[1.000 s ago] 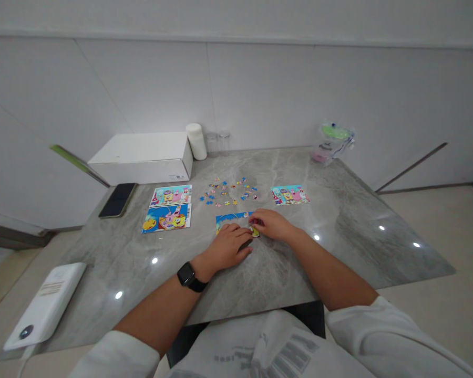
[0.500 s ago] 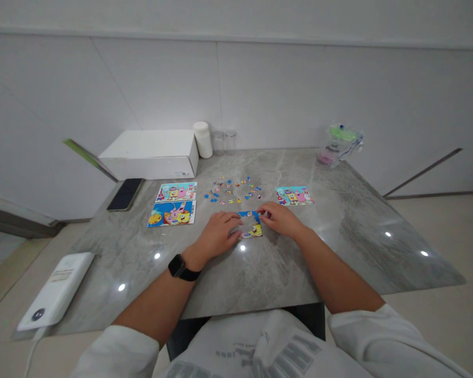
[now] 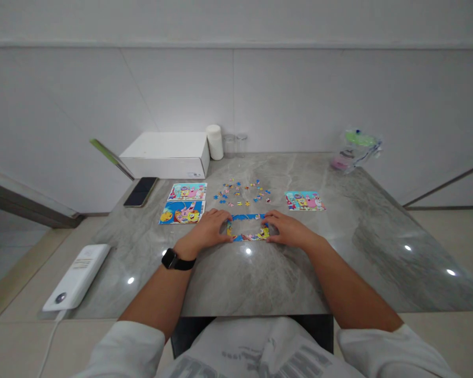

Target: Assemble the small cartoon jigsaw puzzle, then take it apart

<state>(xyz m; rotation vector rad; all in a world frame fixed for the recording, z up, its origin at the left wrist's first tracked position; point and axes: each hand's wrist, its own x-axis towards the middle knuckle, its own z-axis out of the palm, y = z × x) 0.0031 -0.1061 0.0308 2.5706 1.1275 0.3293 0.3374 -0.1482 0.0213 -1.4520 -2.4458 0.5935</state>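
Observation:
A partly assembled jigsaw puzzle (image 3: 247, 238) lies flat on the grey table in front of me, a rectangular border with a bare gap in its middle. My left hand (image 3: 211, 229) grips the border's left end, thumb at the near corner and fingers at the far one. At the opposite end, my right hand (image 3: 287, 229) holds the puzzle the same way, with its fingers curved round the edge. Just beyond the border, several loose puzzle pieces (image 3: 247, 203) are scattered. A finished-looking cartoon puzzle or picture card (image 3: 305, 200) rests to the right of them.
Two cartoon picture cards (image 3: 187, 192) lie at the left, near a phone (image 3: 141, 191). Behind stand a white box (image 3: 163, 155), a white bottle (image 3: 215, 143) and two clear glasses (image 3: 229, 146). A plastic bag (image 3: 355, 151) is back right; a white power bank (image 3: 76, 277) with a cable is front left.
My left hand has shifted off the puzzle to its left end, so more of the border shows. My right hand has spread along the right end. The view has moved slightly left.

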